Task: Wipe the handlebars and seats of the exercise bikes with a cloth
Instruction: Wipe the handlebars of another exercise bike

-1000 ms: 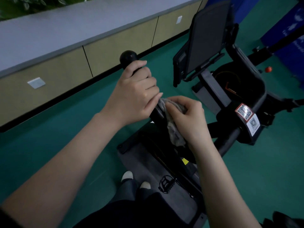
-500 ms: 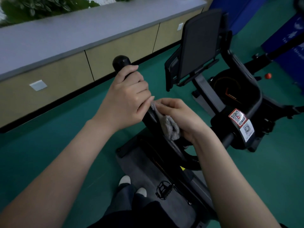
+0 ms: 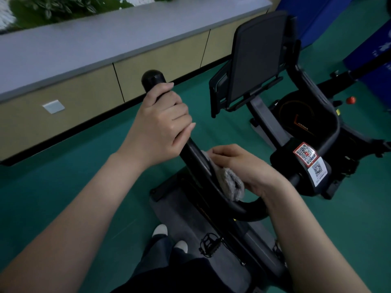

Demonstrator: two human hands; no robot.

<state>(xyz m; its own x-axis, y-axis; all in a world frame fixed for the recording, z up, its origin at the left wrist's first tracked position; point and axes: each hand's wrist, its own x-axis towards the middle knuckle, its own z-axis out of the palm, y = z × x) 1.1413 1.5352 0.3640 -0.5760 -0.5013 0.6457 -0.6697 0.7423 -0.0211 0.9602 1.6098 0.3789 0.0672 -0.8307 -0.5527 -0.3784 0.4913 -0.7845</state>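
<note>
Left hand (image 3: 158,125) curling its fingers tight around the upright black handlebar (image 3: 193,154) just under its rounded end, right hand (image 3: 239,166) pinching a grey cloth (image 3: 229,182) against the bar's curve lower down (screen (image 3: 257,53) standing beyond), pedal (image 3: 209,243) showing below.

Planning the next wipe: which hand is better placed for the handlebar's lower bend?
Probably right: the right hand holds the cloth on the handlebar near that bend; the left hand grips its top.

Dim, bluish light; wide-angle bending at edges, upper-left corner blurred.
</note>
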